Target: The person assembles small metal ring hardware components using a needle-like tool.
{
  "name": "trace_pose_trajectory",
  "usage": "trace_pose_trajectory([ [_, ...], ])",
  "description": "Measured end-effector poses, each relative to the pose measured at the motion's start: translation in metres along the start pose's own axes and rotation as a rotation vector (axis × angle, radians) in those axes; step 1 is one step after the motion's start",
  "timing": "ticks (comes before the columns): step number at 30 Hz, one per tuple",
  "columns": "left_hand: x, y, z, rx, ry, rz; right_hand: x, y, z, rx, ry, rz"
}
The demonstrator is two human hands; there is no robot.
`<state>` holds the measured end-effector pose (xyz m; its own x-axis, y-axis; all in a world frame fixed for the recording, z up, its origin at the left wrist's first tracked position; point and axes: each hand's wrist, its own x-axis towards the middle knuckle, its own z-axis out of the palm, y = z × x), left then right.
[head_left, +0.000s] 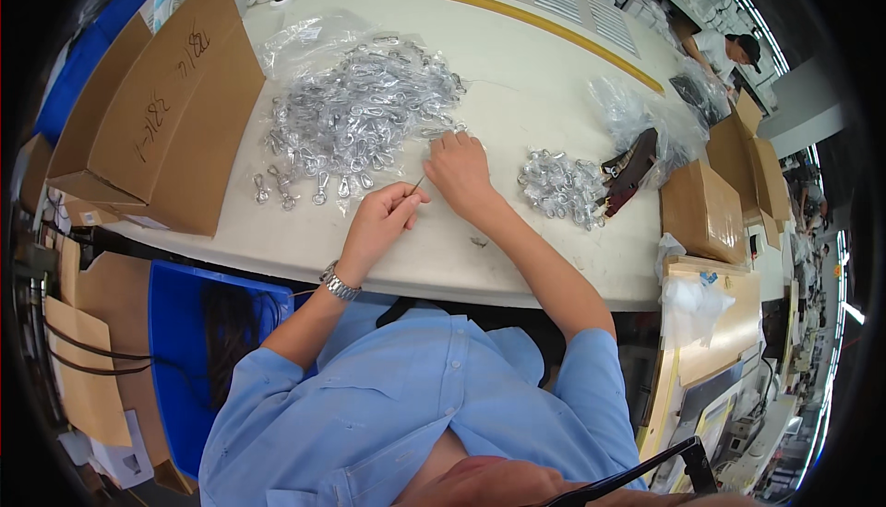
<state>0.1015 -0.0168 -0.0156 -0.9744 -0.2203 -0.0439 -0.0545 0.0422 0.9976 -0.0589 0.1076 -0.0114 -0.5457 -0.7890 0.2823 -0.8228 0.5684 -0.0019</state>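
Observation:
My left hand (377,223), with a metal watch at the wrist, pinches a thin brown strip (417,186) whose tip points toward my right hand. My right hand (459,171) lies palm down at the right edge of a big heap of metal snap hooks (346,110), many in clear plastic wrap. Its fingers are curled, and what they grip is hidden beneath them. Several hooks (320,189) lie apart along the heap's near side. To the right of my right forearm is a smaller pile of hooks (560,184), beside dark brown straps (633,173).
A tall cardboard box (171,110) bounds the table on the left; smaller boxes (703,212) stand at right. A yellow ruler (498,11) crosses the far side. Below the left edge sits a blue bin (180,350) holding dark strands. Another person (715,48) works at far right.

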Motion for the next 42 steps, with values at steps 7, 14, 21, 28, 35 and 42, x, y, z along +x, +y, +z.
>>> trace_pose_trajectory([
  [7, -0.006, -0.007, -0.011, -0.178, 0.089, -0.035, 0.001, -0.004, -0.014, 0.346, 0.000, 0.070],
  [14, 0.002, 0.030, -0.006, -0.414, 0.007, -0.220, -0.053, -0.027, -0.035, 0.815, 0.093, 0.307],
  [21, 0.013, 0.005, -0.004, -0.515, -0.075, -0.251, -0.081, -0.045, -0.050, 0.580, 0.320, -0.093],
  [28, 0.001, 0.018, 0.020, -0.288, -0.078, -0.045, -0.092, -0.021, -0.043, 1.465, 0.044, 0.538],
  [35, 0.000, 0.017, 0.021, -0.140, -0.114, -0.045, -0.100, -0.018, -0.039, 1.686, 0.079, 0.609],
  [42, -0.003, 0.007, 0.016, 0.029, -0.168, -0.002, -0.097, -0.026, -0.047, 1.343, 0.168, 0.539],
])
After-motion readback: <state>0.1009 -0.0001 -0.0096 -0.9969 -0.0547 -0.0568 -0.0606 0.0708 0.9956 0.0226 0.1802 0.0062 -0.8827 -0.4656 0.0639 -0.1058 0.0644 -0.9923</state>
